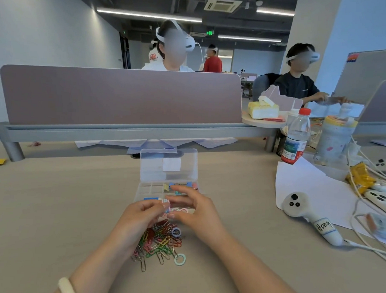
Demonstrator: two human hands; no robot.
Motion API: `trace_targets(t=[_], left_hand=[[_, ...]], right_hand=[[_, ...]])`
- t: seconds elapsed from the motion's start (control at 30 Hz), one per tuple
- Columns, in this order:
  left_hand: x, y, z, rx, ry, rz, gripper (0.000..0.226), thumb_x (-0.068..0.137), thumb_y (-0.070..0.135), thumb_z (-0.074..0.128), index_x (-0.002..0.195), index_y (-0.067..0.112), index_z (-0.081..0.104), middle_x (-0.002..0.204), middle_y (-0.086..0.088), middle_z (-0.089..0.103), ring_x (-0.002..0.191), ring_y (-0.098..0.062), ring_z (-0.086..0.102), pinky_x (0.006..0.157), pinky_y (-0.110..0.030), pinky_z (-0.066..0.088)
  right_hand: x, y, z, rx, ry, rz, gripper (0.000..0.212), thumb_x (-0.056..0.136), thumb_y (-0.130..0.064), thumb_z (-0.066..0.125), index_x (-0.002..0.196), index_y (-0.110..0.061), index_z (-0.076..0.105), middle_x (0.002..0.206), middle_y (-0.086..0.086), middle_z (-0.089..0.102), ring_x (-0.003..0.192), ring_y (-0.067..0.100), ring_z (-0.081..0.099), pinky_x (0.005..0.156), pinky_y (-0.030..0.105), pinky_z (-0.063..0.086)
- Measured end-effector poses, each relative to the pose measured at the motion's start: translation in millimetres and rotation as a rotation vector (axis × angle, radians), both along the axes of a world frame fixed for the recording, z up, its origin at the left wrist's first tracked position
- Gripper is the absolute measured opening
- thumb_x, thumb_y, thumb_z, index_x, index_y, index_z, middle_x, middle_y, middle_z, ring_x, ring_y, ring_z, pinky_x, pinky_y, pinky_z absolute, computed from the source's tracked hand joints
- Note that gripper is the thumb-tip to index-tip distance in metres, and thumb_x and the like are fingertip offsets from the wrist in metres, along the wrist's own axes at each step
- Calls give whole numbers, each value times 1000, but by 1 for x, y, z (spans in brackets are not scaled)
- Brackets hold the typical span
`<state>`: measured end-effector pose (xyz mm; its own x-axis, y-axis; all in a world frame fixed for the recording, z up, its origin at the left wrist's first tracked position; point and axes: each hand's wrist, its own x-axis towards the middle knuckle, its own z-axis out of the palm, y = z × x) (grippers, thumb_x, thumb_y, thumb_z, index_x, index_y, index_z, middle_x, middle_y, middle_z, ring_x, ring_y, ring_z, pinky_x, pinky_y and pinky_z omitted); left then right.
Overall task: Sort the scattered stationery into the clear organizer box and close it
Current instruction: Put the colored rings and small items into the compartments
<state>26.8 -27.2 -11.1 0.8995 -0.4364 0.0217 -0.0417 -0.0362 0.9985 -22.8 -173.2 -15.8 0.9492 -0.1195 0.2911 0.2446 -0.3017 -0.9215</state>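
Person is holding both hands over the front edge of the clear organizer box (142,189), lid (168,165) standing open and upright behind it. Left hand (140,212) is pinching a small pastel stack (166,204) in its fingers (156,203), pink/white/blue layers, probably mini tape rolls, too small to be sure. Right hand (196,210) is hovering with fingers loosely extended over the box, thumb just beside the stack, not clearly gripping anything. Binder clips (179,186) are already sitting in the rear compartments, pale rings (181,210) are lying in a front compartment next to the stack.

Still lying loose on the bench (52,206): the coloured paper clip heap (159,242) under the wrists, one patterned tape roll (176,231) on top of the heap, one mint ring (179,259) at its near edge.

Step in hand looks like seating the stack in the front compartment beside the rings. Doing it well: keeping the layers squeezed so they are not fanning out, lowering the stack flat into that one cell, right fingertip steadying the top, letting go only once it is resting on the floor of the cell. Nothing should be standing proud of the dividers or the lid will not be shutting later. Wrists should be staying lifted off the clip heap so it is not getting scattered wider
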Motion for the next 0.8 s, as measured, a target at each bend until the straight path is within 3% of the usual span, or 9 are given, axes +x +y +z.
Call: trace_targets(t=[0.1,0.2,0.27,0.33,0.5,0.63,0.8], left_hand=[[6,-3,10,82,-101,78,21,75,26,70,67,7,68,54,-1,47,54,-15,42,55,-26,33],[24,-8,19,253,-322,110,19,80,19,65,70,3,69,66,-10,61,62,-18,51,57,-23,39],[39,-16,18,450,-507,86,26,81,17,64,61,1,62,59,-8,56,56,-16,47,53,-24,35],[51,-27,16,644,-633,45,32,81,16,62,51,9,54,54,-2,50,54,-15,45,52,-24,32],[67,-41,9,926,-732,-30,44,81,15,58,43,21,37,47,3,38,49,-14,39,60,-26,36],[81,-42,18,929,-742,-42,46,81,14,56,42,18,32,44,1,29,43,-13,31,58,-27,34],[95,-46,25,1007,-757,-101,44,82,15,54,46,16,30,50,-2,24,48,-18,27,53,-28,28]], right_hand=[[4,-17,1,-76,-21,-99,51,71,-4,73,117,-21,58,99,-11,64,91,-4,62,87,19,50],[9,-38,-6,-400,22,-336,33,77,-19,69,110,-21,65,93,-11,60,94,10,57,87,36,48],[11,-45,-12,-614,97,-395,27,82,-31,63,109,-27,65,101,-5,60,101,18,50,88,35,40],[13,-47,-16,-700,126,-405,28,85,-36,57,112,-32,63,106,-5,58,105,17,46,84,32,31],[16,-48,-19,-775,135,-442,25,88,-37,52,110,-32,64,108,-5,57,106,18,43,78,30,21],[17,-49,-20,-772,147,-442,24,90,-36,50,109,-32,64,109,-4,58,107,19,43,78,31,22],[17,-50,-20,-755,157,-443,24,90,-35,50,109,-32,64,110,-4,59,107,19,44,78,31,23]])
